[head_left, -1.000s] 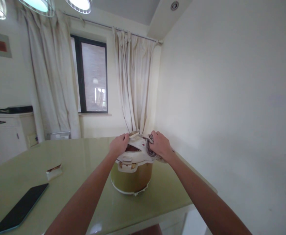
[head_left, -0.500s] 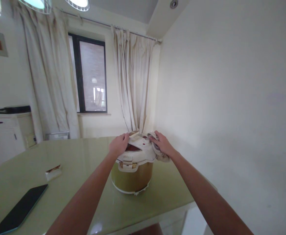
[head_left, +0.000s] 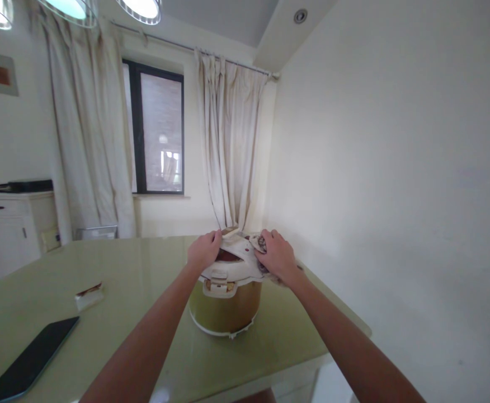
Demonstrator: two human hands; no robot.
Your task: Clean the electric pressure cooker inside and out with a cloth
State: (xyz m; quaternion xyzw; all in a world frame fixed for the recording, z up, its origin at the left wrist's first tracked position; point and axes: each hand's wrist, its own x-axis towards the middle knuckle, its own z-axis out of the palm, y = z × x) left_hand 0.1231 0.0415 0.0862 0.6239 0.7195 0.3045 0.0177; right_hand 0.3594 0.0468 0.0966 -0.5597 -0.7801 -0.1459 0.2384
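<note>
A rice cooker (head_left: 225, 305) with a gold-coloured body and a white lid (head_left: 240, 268) stands on the green tabletop, its lid down. My left hand (head_left: 204, 249) grips the left side of the lid, the fingertips curled over the top and partly hidden. On the right side, my right hand (head_left: 276, 254) presses a bunched, patterned cloth (head_left: 262, 244) against the lid. Much of that cloth is covered by the hand. A latch-like white part (head_left: 220, 285) faces me at the front of the cooker.
On the left of the table (head_left: 144, 280) lie a dark flat tablet-like object (head_left: 31, 358) and a small white box-shaped item (head_left: 89, 296). A bare wall (head_left: 387, 196) rises along the right. Behind are curtains (head_left: 232, 145) and a white cabinet (head_left: 5, 229).
My right hand has shifted slightly left and down over the lid with the cloth, covering more of it. My left hand stays on the lid; the cooker has not moved noticeably.
</note>
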